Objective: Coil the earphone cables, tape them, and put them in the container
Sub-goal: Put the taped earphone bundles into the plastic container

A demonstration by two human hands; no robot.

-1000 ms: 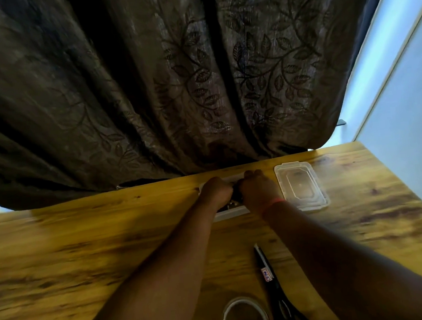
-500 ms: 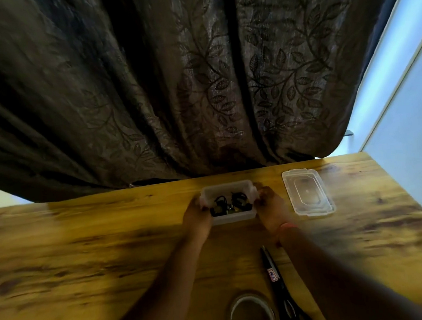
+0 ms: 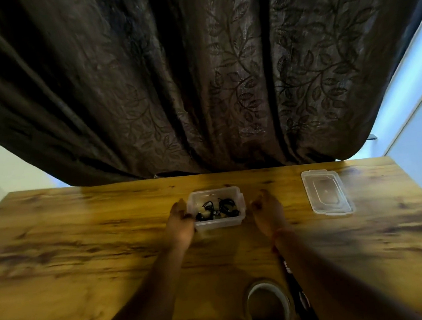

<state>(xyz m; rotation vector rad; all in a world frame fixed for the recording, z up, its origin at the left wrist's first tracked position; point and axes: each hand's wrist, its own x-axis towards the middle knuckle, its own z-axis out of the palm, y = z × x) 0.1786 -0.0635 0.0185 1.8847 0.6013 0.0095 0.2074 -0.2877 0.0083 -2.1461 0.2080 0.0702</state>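
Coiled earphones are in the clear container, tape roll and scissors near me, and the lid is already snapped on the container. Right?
Not quite. The head view shows the lid lying flat on the table, off to the right of the container, which is open on top. The rest holds: coiled earphones inside, tape roll and scissors near you.

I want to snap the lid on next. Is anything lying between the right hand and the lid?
Nothing visible: bare table lies between the right hand and the lid. The scissors and tape roll lie nearer the person.
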